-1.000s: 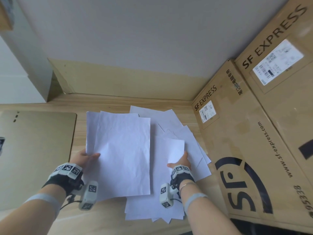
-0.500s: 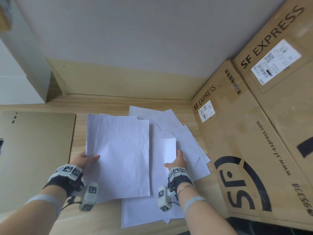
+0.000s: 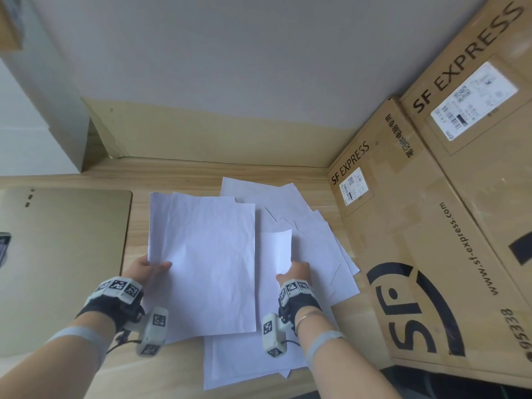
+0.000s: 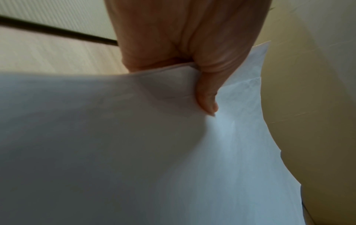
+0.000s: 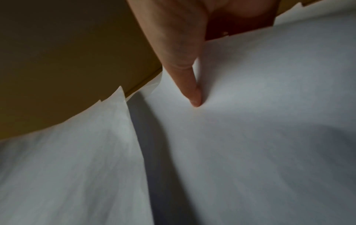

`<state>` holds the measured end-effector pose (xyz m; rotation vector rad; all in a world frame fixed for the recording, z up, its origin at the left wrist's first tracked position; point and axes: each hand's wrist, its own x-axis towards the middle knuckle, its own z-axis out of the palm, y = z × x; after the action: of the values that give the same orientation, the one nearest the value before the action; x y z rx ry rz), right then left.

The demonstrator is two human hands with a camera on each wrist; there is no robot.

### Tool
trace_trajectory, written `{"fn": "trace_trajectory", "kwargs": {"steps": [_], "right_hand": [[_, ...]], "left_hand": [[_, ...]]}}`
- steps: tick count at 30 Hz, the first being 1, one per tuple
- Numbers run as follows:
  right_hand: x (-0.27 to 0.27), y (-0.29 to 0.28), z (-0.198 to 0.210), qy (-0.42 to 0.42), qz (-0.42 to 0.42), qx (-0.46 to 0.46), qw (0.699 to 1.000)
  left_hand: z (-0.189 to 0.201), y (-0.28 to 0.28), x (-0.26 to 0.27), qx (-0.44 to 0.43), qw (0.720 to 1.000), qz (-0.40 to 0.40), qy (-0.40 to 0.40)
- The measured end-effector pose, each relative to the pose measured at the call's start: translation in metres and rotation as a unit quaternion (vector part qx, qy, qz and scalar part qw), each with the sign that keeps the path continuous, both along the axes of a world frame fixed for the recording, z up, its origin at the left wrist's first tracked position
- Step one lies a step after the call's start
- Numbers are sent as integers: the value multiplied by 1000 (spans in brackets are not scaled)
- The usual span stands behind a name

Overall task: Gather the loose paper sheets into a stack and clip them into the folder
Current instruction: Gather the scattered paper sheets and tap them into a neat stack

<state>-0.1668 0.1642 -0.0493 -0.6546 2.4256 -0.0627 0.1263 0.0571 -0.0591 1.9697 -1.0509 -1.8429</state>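
Observation:
My left hand (image 3: pixel 149 267) pinches the left edge of a small stack of white sheets (image 3: pixel 207 263), held above the table; in the left wrist view the thumb (image 4: pixel 207 99) lies on top of the stack (image 4: pixel 134 144). My right hand (image 3: pixel 296 272) pinches one sheet (image 3: pixel 276 249) and lifts its edge off the loose pile (image 3: pixel 316 243). In the right wrist view the thumb (image 5: pixel 192 91) presses on this sheet (image 5: pixel 260 114), with the other fingers hidden below it. A flat tan folder (image 3: pixel 63 249) lies closed at the left.
Two large SF Express cardboard boxes (image 3: pixel 431 240) stand close against the right side of the pile. The wooden table (image 3: pixel 187 169) meets a wall at the back. A dark object (image 3: pixel 4 246) shows at the left edge.
My right hand has shifted a little left and raised its sheet, which now stands more upright. The lower pile slid slightly left. The left hand and its stack have barely moved.

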Motion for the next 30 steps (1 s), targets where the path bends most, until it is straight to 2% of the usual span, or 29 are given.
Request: {"fn": "trace_trajectory", "kwargs": {"steps": [2,5,10,14,18,21,25,28,30], "right_hand": [[1,0,-1,-12,-5,-19,1000],[-9,1,5,-47,-58,-63,995],[-57,0,35,-19,-101,-133,986],[-102,-9,62,-2,-111,-223,968],[-120,-24,80,-33,-82,-235,968],[-101,-38,72,-47,-46,-205,976],[-43,-53,38,-60,-6,-168,984],[3,-58,14,-88,-1,-144,986],[28,-62,6,-106,-26,-162,981]], "left_hand": [[3,-1,-1,-1,1000,2,5],[7,-2,2,1,1000,8,3],[10,-3,4,0,1000,1,-10],[10,-2,3,4,1000,-13,-26],[8,-2,0,19,999,-17,-40],[8,-4,-2,30,998,-25,-47],[11,-4,-6,31,997,-34,-65],[12,-5,-8,34,997,-31,-68],[13,-4,-11,35,997,-30,-64]]}}
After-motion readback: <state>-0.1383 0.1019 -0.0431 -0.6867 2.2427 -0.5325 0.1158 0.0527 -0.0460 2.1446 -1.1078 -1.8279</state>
